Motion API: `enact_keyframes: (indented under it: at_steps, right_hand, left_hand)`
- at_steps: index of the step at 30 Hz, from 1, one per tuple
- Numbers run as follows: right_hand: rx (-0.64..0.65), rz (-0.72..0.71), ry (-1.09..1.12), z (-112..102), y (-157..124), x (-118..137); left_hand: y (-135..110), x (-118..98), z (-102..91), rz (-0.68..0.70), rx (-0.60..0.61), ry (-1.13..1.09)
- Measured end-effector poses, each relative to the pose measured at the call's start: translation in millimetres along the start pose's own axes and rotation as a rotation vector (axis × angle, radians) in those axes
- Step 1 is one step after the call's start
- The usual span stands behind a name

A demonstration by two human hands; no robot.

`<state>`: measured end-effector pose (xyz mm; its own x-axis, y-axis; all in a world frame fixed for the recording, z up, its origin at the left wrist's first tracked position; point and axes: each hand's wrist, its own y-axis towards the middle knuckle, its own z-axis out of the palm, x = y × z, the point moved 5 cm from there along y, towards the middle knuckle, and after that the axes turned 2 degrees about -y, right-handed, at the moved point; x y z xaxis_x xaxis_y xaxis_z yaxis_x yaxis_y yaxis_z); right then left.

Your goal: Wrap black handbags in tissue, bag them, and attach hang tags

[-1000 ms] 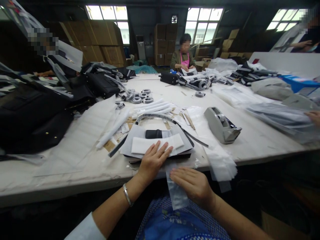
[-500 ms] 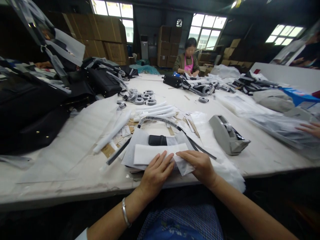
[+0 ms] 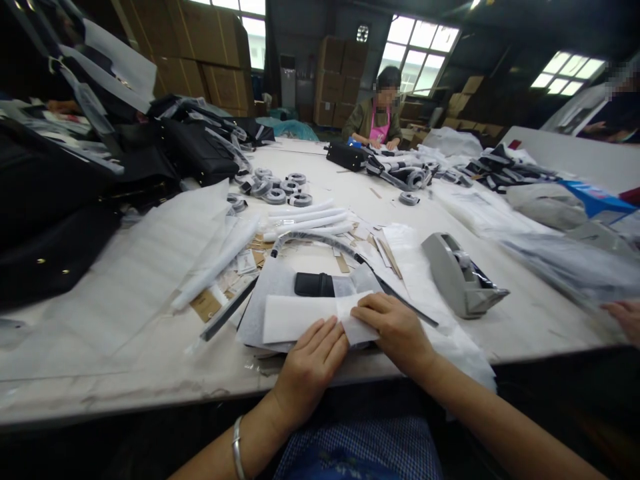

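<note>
In front of me a handbag lies flat, covered by white tissue paper (image 3: pixel 273 277), with its plastic-wrapped handle (image 3: pixel 320 237) arching away from me. A small black leather piece (image 3: pixel 314 285) with a band rests on the paper. Across the near part stretches a folded white foam sheet (image 3: pixel 295 317). My left hand (image 3: pixel 317 350) lies flat on its lower middle, fingers extended. With fingers and thumb bent together, my right hand (image 3: pixel 395 323) grips the foam sheet's folded right end. The thumb is partly hidden.
A grey tape dispenser (image 3: pixel 457 277) stands to the right. Behind the bag are foam rolls (image 3: pixel 307 223), paper scraps and wrapped coiled straps (image 3: pixel 275 195). Black bags (image 3: pixel 200 150) pile up left. A co-worker (image 3: pixel 377 120) sits opposite; another person's hand (image 3: pixel 625 317) shows at far right.
My right hand has folded the sheet's right end over to lie flatter on the strip. My left hand has stayed pressed on it. The camera view has shifted slightly.
</note>
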<state>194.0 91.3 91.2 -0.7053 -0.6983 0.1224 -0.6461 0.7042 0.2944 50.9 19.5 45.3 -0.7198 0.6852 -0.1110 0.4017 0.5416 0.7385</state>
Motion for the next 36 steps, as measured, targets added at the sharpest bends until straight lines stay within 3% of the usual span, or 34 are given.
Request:
enact_keyframes:
  at_steps: [4,8,12,19,24,30,36]
  right_hand:
    - [0.018,0.022,0.004,2.3,4.2,-4.0]
    - [-0.001,0.184,0.165,6.0,7.5,-18.2]
    - [0.014,0.301,0.184,8.5,11.0,-27.7]
    - [0.143,0.342,0.149,11.3,21.0,-31.6]
    - [0.251,0.446,0.167,13.6,29.9,-38.6]
    - [0.281,0.470,0.187,20.2,47.9,-52.9]
    - [0.243,0.460,0.236,28.6,61.7,-59.4]
  left_hand:
    - [-0.1,-0.2,0.8,-0.002,0.000,-0.006]
    - [-1.3,0.7,2.8,-0.015,0.035,-0.011]
    - [-2.2,1.5,3.9,-0.021,0.064,-0.024]
    - [-0.6,1.7,7.5,-0.038,0.168,0.020]
    - [9.8,-2.5,9.4,-0.022,0.230,0.082]
    - [14.8,-5.6,13.2,0.039,0.292,0.161]
    - [11.8,-6.9,18.8,-0.009,0.339,0.222]
